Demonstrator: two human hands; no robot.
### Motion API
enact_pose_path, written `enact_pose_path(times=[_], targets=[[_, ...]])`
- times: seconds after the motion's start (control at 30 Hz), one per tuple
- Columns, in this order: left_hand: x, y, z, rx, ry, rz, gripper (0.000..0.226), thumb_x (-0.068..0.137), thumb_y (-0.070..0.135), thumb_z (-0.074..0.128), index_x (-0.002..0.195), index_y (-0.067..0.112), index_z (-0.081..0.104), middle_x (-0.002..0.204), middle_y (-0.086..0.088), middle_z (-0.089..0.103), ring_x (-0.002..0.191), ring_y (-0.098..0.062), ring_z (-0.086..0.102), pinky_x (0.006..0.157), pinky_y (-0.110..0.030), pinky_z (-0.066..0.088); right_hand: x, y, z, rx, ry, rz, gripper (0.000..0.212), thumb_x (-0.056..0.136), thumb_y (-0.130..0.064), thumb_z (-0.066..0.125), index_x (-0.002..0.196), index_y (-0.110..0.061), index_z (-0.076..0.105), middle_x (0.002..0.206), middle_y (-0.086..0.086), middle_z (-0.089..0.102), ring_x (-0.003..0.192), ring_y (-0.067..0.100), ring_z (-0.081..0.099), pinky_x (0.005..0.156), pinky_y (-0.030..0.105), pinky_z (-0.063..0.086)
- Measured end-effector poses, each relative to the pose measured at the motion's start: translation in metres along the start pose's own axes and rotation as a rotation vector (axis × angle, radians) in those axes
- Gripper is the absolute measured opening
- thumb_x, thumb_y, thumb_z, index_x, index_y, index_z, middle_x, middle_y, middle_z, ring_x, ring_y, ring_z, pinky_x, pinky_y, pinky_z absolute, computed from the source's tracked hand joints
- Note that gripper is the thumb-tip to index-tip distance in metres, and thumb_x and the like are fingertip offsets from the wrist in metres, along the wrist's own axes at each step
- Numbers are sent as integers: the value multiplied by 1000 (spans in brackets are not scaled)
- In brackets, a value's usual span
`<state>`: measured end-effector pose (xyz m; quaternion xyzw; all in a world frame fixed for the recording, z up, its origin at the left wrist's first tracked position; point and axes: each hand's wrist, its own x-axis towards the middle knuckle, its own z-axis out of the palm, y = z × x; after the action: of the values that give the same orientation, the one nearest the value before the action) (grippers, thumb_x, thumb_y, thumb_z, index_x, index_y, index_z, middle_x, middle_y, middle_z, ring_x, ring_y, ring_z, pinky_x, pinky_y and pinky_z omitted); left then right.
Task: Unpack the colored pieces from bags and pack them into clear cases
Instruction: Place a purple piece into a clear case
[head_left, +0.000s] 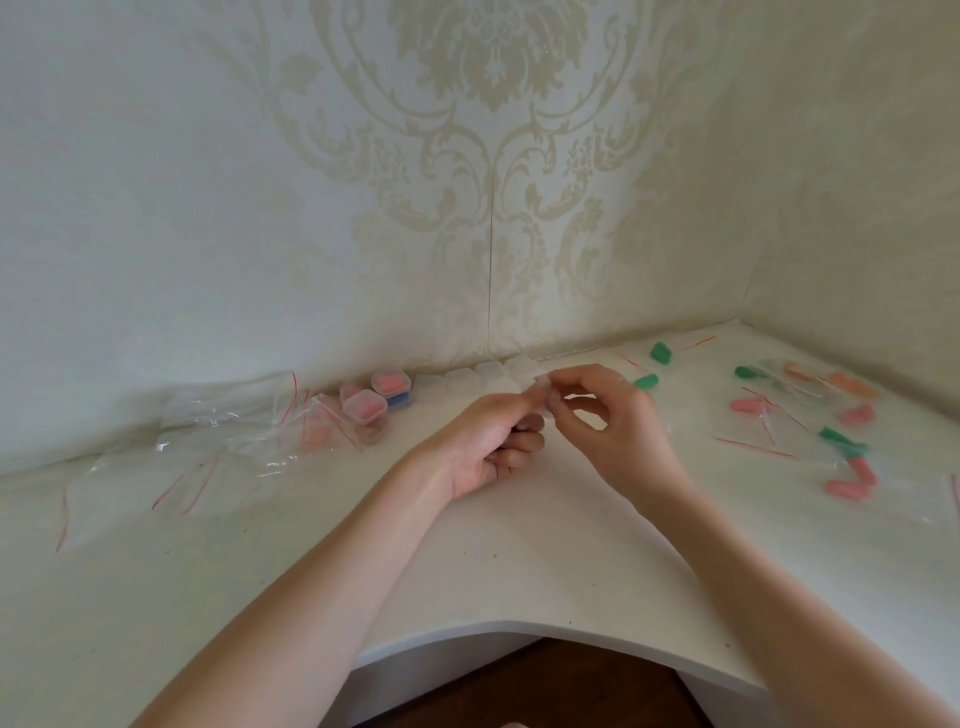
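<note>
glossy clear plastic bags (228, 431), matt white table (519, 561)

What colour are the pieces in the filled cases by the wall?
Pink in the filled cases, one blue; head view.

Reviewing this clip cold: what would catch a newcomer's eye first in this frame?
First, the two hands meeting at the centre of the white table: the left hand and right hand both pinch a small clear case between them. Next, the green, pink and orange pieces scattered among clear bags on the right. Then the filled cases holding pink pieces, by the wall on the left beside empty bags.
</note>
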<state>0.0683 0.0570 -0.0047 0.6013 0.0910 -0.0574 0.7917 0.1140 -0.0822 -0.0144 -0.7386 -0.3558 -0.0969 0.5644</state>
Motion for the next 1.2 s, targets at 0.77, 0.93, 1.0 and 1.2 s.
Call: enact_pose_path(times=[0.77,0.93,1.0,1.2], targets=[[-3,3,-4,70,-147,4,30,75,54,55,68,26,62,63,7,17,43,-2,16,38,-15,9,4,-2,-12,-80,-274,49,30,97,-23,50,123,-38,53,109,-19,59,103,0,50,85,10,40],[4,-4,-2,216,68,143,33,78,39,70,89,11,55,53,9,27,42,-6,25,37,-17,21,5,-1,-17,-75,-219,23,29,85,-16,68,111,-29,63,108,-12,61,99,3,56,86,15,46],[5,-7,-3,285,110,198,29,83,35,69,91,11,55,50,10,32,42,-6,30,40,-19,23,5,0,-15,-53,-192,29,28,84,-12,70,108,-26,65,108,-13,63,99,1,58,86,16,48],[11,-14,-3,349,190,248,23,87,32,66,87,14,53,48,15,37,46,-6,37,43,-21,28,5,6,-15,-191,-260,-9,29,91,-10,60,115,-26,64,109,-11,61,99,0,55,82,10,44]])
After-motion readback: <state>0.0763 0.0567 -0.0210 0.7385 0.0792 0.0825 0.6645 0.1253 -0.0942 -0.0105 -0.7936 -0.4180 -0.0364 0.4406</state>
